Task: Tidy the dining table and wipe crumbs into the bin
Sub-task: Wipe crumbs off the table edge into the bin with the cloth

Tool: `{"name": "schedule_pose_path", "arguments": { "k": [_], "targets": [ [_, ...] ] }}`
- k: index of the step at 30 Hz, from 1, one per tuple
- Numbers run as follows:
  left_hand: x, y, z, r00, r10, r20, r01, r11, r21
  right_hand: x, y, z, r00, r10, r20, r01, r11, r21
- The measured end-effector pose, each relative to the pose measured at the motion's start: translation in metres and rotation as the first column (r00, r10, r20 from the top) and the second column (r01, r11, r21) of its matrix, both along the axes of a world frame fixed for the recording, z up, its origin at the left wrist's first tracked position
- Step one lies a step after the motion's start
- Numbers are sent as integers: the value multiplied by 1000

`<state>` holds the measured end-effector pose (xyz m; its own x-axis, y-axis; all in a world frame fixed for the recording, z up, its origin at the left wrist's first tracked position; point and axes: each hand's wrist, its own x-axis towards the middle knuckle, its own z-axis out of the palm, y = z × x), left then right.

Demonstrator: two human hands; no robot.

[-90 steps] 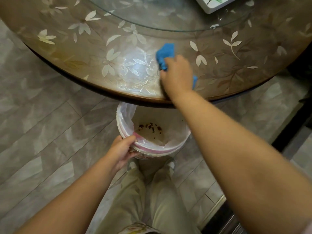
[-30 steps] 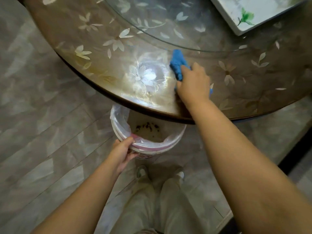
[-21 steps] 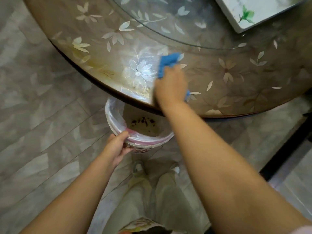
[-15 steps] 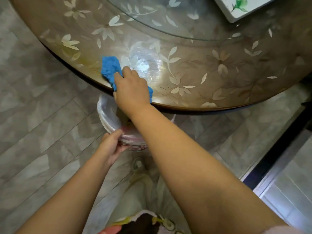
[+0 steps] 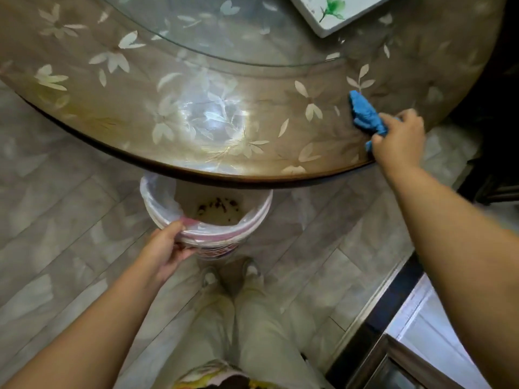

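Right hand (image 5: pixel 400 141) clutches blue cloth (image 5: pixel 365 115), bunched, pressed on round table (image 5: pixel 140 108) near its right edge. Left hand (image 5: pixel 165 249) grips rim of lined bin (image 5: pixel 261 209), tucked just under table edge; dark crumbs (image 5: pixel 217 204) lie inside. White tray (image 5: pixel 323 18) sits on the table's far side.

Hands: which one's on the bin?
The left hand grips the bin rim; the right hand holds the blue cloth on the table.
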<state>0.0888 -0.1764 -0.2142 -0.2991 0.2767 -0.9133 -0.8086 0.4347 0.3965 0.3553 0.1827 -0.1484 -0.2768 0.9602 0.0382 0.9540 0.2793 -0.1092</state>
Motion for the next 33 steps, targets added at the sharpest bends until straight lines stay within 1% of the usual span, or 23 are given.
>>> {"name": "schedule_pose_path", "arguments": {
  "k": [4, 6, 8, 10, 12, 13, 15, 16, 17, 18, 19, 20, 21, 22, 23, 25, 27, 29, 30, 31, 33],
  "targets": [
    [13, -2, -3, 1000, -5, 9, 5, 1000, -3, 18, 49, 8, 983, -142, -115, 146, 989, 30],
    [20, 0, -4, 1000, -7, 13, 7, 1000, -17, 14, 60, 7, 981, -167, -100, 170, 985, 20],
    [30, 6, -3, 1000, -20, 2, 20, 999, -29, 5, 63, 3, 988, -148, -50, 147, 989, -24],
    [38, 12, -3, 1000, -23, -5, 23, 999, -30, -10, 50, -1, 988, -151, -14, 151, 988, -29],
    [45, 19, -5, 1000, -20, -6, 19, 999, -36, -25, 23, -3, 990, -136, -20, 136, 991, -11],
    [48, 23, -5, 1000, -18, -3, 17, 999, -37, -33, 3, -3, 996, -79, -40, 79, 997, -11],
    [57, 33, -5, 1000, -19, 5, 19, 999, -33, -46, -40, -4, 986, 145, -83, -148, 988, -37],
    [62, 40, -4, 1000, -20, 11, 20, 999, -25, -50, -57, -4, 955, 268, -123, -280, 955, -94],
    [65, 46, -2, 1000, -25, 16, 25, 1000, -11, -49, -68, -2, 919, 347, -189, -378, 911, -164],
    [68, 51, 1, 999, -27, 20, 27, 1000, -3, -47, -67, -1, 894, 363, -261, -422, 879, -223],
    [71, 56, 3, 999, -23, 30, 23, 1000, 1, -42, -55, 1, 887, 314, -339, -407, 879, -250],
    [73, 60, 5, 999, -13, 36, 13, 1000, -1, -35, -35, 3, 883, 212, -418, -342, 902, -264],
    [75, 63, 6, 999, 3, 43, -3, 1000, -4, -26, -9, 5, 872, 108, -478, -248, 939, -240],
    [76, 65, 8, 999, 13, 50, -13, 1000, -3, -16, 19, 9, 864, 24, -503, -137, 973, -188],
    [78, 66, 8, 999, 19, 51, -19, 1000, -6, -4, 46, 12, 873, -48, -486, -28, 989, -147],
    [79, 66, 7, 998, 37, 58, -37, 999, -6, 12, 93, 19, 910, -163, -380, 138, 986, -92],
    [81, 66, 7, 996, 58, 61, -58, 998, -6, 17, 122, 18, 956, -196, -218, 170, 977, -130],
    [84, 66, 10, 996, 67, 55, -67, 998, -7, 17, 128, 10, 985, -169, -35, 161, 972, -170],
    [84, 64, 11, 996, 76, 48, -76, 997, -13, 15, 129, 6, 990, -143, 2, 141, 979, -147],
    [85, 63, 12, 996, 77, 50, -76, 997, -26, 17, 128, 3, 992, -128, -12, 126, 986, -108],
    [80, 56, 14, 994, 93, 60, -91, 995, -44, 13, 127, 1, 985, -111, -131, 103, 992, -70]
  ]
}}
